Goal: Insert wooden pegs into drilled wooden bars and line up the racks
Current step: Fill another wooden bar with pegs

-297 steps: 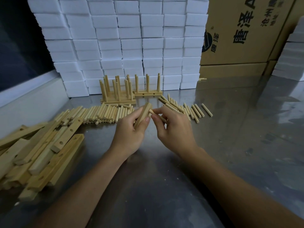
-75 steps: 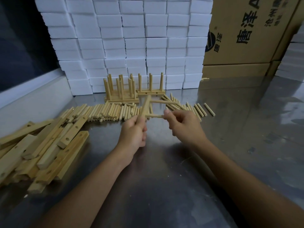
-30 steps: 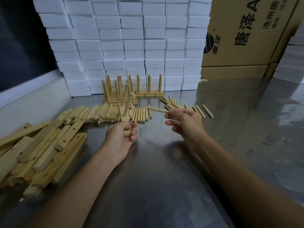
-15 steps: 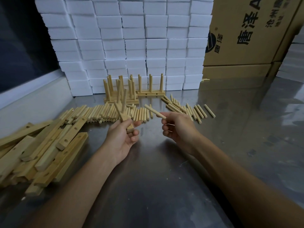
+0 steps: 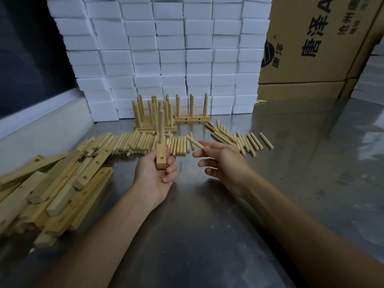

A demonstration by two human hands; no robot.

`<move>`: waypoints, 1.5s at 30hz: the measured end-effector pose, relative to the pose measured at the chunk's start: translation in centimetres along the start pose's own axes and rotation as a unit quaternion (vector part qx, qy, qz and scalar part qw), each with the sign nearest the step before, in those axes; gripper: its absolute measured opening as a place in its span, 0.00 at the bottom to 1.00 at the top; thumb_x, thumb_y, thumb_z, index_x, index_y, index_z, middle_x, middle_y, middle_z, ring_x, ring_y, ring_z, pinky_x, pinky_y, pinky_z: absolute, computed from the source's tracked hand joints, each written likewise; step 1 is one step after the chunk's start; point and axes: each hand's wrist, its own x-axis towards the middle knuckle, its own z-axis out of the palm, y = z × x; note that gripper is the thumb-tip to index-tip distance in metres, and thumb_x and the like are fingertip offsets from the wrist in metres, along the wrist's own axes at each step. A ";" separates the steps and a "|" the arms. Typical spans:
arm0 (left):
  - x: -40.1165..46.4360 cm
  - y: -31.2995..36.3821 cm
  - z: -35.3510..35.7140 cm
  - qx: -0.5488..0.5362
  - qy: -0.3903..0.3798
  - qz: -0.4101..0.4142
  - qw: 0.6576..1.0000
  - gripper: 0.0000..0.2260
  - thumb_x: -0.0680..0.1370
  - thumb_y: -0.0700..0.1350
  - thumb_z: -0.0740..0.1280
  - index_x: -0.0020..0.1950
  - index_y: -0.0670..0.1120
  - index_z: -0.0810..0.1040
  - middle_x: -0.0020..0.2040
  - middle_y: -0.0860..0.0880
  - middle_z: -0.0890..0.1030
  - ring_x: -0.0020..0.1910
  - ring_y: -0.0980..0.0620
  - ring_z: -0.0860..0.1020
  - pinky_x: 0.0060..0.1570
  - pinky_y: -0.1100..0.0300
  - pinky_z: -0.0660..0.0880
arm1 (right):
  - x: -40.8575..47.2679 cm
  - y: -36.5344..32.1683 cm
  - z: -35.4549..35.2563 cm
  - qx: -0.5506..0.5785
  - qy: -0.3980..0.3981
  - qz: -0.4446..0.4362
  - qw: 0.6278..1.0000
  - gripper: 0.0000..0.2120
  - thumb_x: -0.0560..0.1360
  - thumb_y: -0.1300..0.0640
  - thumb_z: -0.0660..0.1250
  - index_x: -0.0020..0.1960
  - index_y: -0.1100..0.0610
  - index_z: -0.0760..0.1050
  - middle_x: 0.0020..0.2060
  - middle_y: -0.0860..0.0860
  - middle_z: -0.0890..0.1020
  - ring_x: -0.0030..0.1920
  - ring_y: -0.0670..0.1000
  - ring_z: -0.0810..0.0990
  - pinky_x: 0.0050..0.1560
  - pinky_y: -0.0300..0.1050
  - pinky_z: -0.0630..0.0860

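Head cam: my left hand (image 5: 156, 175) grips a drilled bar (image 5: 161, 157) end-on w/ a peg (image 5: 160, 126) standing up from it. My right hand (image 5: 221, 161) pinches a loose peg (image 5: 195, 141) just beside it. Finished racks (image 5: 154, 113) stand at the back by white blocks (image 5: 166, 48); spare bars (image 5: 54, 183) piled left on the metal table (image 5: 207, 235).

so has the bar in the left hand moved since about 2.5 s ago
Yes. The drilled bar in the left hand has swung nearer the person and leftward, away from the finished racks, its pegs now pointing up instead of sideways.
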 end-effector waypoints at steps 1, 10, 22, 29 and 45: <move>0.0 0.0 -0.1 -0.003 0.000 -0.002 1.000 0.11 0.83 0.46 0.56 0.51 0.39 0.73 0.30 0.48 0.70 0.23 0.55 0.64 0.18 0.66 0.57 | 0.0 0.0 0.0 -0.005 0.000 -0.001 1.000 0.12 0.81 0.63 0.61 0.60 0.55 0.80 0.45 0.51 0.87 0.38 0.46 0.82 0.38 0.40 0.74; 0.1 -0.5 -0.3 0.017 -0.027 0.002 0.999 0.10 0.78 0.45 0.56 0.44 0.41 0.73 0.29 0.48 0.67 0.23 0.54 0.63 0.21 0.64 0.54 | 0.3 0.5 -0.1 -0.051 0.103 -0.063 0.991 0.08 0.70 0.56 0.78 0.44 0.58 0.82 0.33 0.48 0.84 0.30 0.43 0.79 0.31 0.37 0.75; 0.0 -0.7 0.0 0.113 -0.050 0.018 0.992 0.15 0.83 0.51 0.54 0.42 0.44 0.71 0.26 0.49 0.67 0.20 0.55 0.62 0.16 0.67 0.54 | -0.8 0.3 2.1 -0.238 0.008 -0.197 0.951 0.14 0.82 0.62 0.62 0.63 0.55 0.81 0.38 0.49 0.75 0.29 0.37 0.72 0.35 0.31 0.68; -0.1 -0.9 0.1 0.142 -0.043 0.020 0.989 0.21 0.84 0.55 0.53 0.44 0.42 0.76 0.35 0.45 0.74 0.19 0.56 0.64 0.15 0.67 0.57 | -1.3 0.6 2.9 -0.254 -0.058 -0.190 0.947 0.08 0.79 0.63 0.68 0.55 0.59 0.83 0.48 0.55 0.85 0.44 0.50 0.86 0.51 0.45 0.82; -0.2 -1.8 0.4 0.194 -0.034 0.057 0.979 0.12 0.85 0.52 0.55 0.47 0.49 0.71 0.24 0.53 0.68 0.19 0.58 0.61 0.17 0.69 0.56 | -1.6 -0.2 3.0 -0.533 -0.044 -0.328 0.779 0.03 0.73 0.61 0.70 0.44 0.58 0.83 0.38 0.50 0.84 0.41 0.54 0.81 0.44 0.54 0.78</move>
